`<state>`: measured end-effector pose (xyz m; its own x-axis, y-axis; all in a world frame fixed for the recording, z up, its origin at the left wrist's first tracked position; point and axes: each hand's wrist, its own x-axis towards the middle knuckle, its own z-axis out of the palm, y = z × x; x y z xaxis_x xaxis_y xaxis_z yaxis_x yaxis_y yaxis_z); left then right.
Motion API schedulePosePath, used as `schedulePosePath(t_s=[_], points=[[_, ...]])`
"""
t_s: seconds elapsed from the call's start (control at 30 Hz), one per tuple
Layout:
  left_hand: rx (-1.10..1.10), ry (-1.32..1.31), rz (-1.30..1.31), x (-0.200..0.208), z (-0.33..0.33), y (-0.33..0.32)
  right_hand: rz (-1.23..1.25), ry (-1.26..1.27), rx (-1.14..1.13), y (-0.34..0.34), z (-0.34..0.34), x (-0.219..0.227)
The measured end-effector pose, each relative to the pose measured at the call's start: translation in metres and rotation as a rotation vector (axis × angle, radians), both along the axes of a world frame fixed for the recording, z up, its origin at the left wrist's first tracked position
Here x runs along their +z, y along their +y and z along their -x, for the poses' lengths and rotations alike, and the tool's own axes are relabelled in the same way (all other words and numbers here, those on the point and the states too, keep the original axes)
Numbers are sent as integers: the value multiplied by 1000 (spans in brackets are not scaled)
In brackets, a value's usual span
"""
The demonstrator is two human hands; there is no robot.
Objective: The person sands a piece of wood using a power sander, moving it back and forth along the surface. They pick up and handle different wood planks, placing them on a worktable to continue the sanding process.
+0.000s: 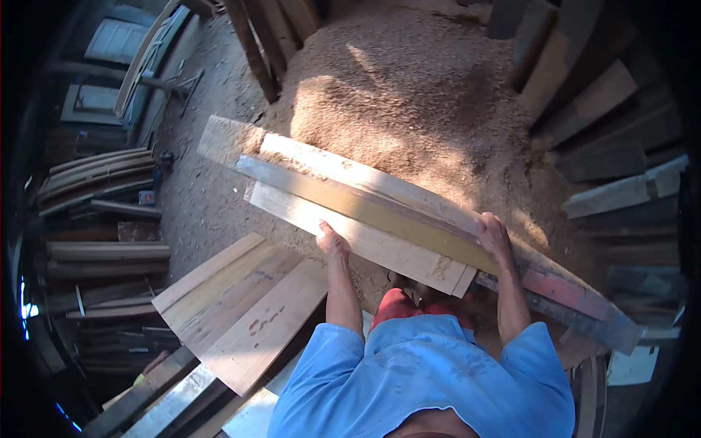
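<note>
Pretty dim, cluttered wood workshop, with a bright patch of sun across the middle. Bare grey floor (193,212) over on the left, then a big messy spread of brown sawdust (409,95) beyond the bench. Long narrow bench (219,137) set slantwise, upper left to lower right, shavings scattered on top, a faded red patch near the right end and a yellow strip (380,213) along the length. Pale board (387,250) lying on the near side of that strip. Left hand (334,239) gripping the board's near edge. Right hand (494,237) over the yellow strip further along, fingers toward the far side; can't tell how tightly closed. Wide boards (270,321) crowding the lower left, close to the left arm. Stacked planks (109,252) down the left, leaning boards (599,106) along the right, upright timbers (252,47) up top. White panels (117,40) at upper left.
</note>
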<state>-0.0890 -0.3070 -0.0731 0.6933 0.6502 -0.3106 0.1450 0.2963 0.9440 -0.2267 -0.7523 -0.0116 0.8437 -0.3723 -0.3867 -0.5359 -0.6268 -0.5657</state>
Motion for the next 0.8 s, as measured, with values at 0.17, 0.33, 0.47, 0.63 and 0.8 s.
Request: schedulePosePath(t_s=[0.17,0.33,0.47,0.63,0.8], points=[[19,20,43,-2,20,15,154,104,122,12,-3,10],[28,89,-86,3,21,14,138,168,217,8,5,12],[-64,202,-142,-12,6,33,379,-8,33,21,36,1],[-156,657,-727,34,-41,93,194,164,-230,39,119,27],[-238,569,-1265,68,-130,200,-75,316,-324,59,178,-9]])
